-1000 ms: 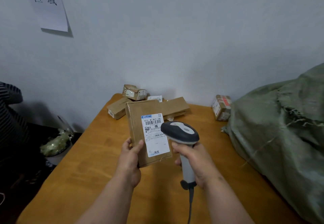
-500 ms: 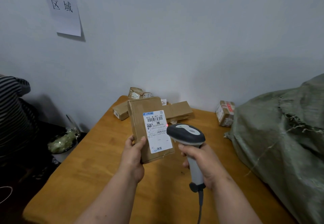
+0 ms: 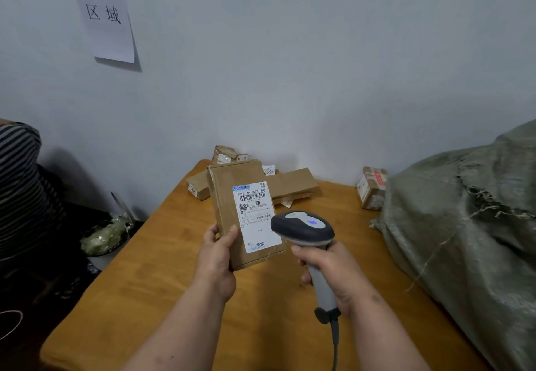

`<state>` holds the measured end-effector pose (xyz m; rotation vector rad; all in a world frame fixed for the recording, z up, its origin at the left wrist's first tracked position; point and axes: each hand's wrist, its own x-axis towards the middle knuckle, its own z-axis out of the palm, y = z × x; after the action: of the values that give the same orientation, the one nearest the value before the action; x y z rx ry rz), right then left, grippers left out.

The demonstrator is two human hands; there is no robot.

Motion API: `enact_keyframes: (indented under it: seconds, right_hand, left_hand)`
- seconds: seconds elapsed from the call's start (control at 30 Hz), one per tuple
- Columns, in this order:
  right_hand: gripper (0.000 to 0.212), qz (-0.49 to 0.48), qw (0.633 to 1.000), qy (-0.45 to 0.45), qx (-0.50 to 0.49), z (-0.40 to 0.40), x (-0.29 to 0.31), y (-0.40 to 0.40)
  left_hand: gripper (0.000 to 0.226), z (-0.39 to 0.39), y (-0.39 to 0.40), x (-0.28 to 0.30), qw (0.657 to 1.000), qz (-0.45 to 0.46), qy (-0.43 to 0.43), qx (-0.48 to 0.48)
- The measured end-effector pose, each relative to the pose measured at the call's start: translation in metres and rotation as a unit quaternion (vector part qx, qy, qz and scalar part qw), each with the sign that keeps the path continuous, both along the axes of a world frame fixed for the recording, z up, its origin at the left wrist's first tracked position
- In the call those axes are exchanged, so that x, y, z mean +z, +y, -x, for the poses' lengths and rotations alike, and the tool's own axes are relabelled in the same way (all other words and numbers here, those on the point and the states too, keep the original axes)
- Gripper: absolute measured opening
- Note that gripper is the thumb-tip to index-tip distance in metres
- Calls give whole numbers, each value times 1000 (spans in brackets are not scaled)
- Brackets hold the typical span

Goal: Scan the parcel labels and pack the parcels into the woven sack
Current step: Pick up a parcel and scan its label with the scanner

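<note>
Both forearms bare, no sleeves in view; left hand (image 3: 216, 257), right hand (image 3: 333, 272) ungloved.

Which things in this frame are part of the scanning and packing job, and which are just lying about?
Part of the job:
held parcel, gripped by the left hand
its label
scanner, gripped by the right hand
woven sack
waiting parcels on the table, such as the small box

Just lying about:
paper sign on the wall
striped cloth
</note>
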<state>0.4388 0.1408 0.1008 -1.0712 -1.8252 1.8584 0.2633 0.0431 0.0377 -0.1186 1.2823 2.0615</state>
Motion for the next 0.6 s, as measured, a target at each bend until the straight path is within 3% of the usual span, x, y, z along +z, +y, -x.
enact_keyframes:
  seconds: [0.33, 0.6]
  right_hand:
    - [23, 0, 1000, -1, -15, -4, -4, 2]
    - [21, -7, 997, 6, -75, -20, 5, 7]
  left_hand:
    - [49, -9, 0, 4, 1000, -4, 1, -5]
    - [49, -29, 19, 22, 997, -38, 26, -68]
